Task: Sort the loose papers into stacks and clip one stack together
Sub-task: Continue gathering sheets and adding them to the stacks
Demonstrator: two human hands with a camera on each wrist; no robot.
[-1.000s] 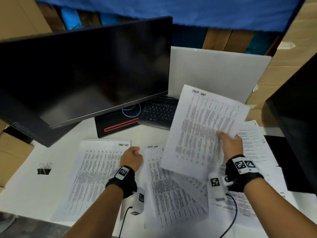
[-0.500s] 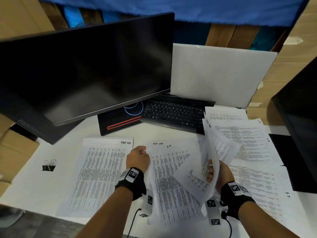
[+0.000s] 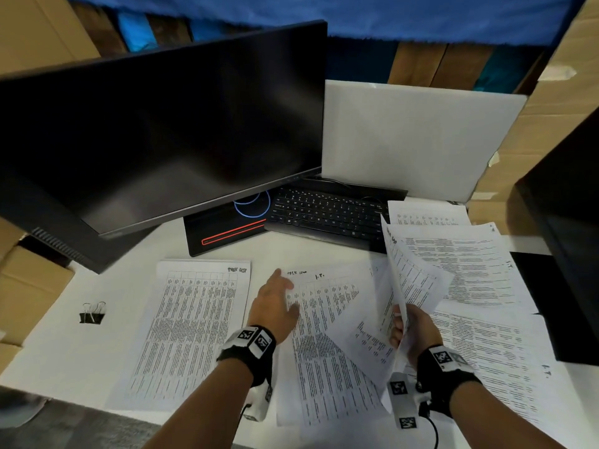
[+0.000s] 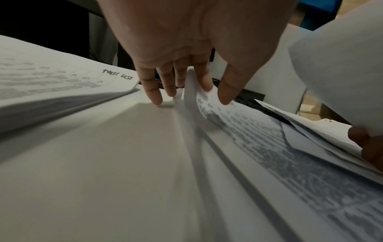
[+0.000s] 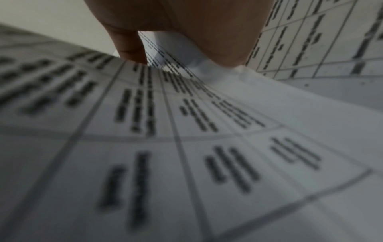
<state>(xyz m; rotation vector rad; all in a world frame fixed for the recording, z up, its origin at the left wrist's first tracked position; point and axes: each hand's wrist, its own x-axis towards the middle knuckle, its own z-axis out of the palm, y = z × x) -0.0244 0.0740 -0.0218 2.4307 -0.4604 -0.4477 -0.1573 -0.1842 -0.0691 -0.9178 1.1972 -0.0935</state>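
Note:
Printed sheets lie across the white desk [image 3: 107,286]. A neat stack marked "Task list" [image 3: 191,325] is on the left, a loose middle sheet [image 3: 324,335] beside it, and an overlapping pile [image 3: 470,264] on the right. My left hand [image 3: 282,286] reaches the middle sheet's top left edge. In the left wrist view that edge [image 4: 189,78] curls up between my fingers [image 4: 207,81], with the thumb on top. My right hand [image 3: 402,325] grips the bottom of another sheet [image 3: 408,273], held nearly upright and edge-on. A black binder clip [image 3: 92,314] lies alone at the far left.
A dark monitor [image 3: 162,131] hangs over the back left of the desk, with a black keyboard [image 3: 327,212] and a white board [image 3: 415,137] behind the papers. A black box [image 3: 564,238] stands at the right edge. Cardboard boxes surround the desk.
My right hand has dropped and swung the held sheet from flat-facing to edge-on over the right pile. My left hand has uncurled from a fist and reached the middle sheet's edge.

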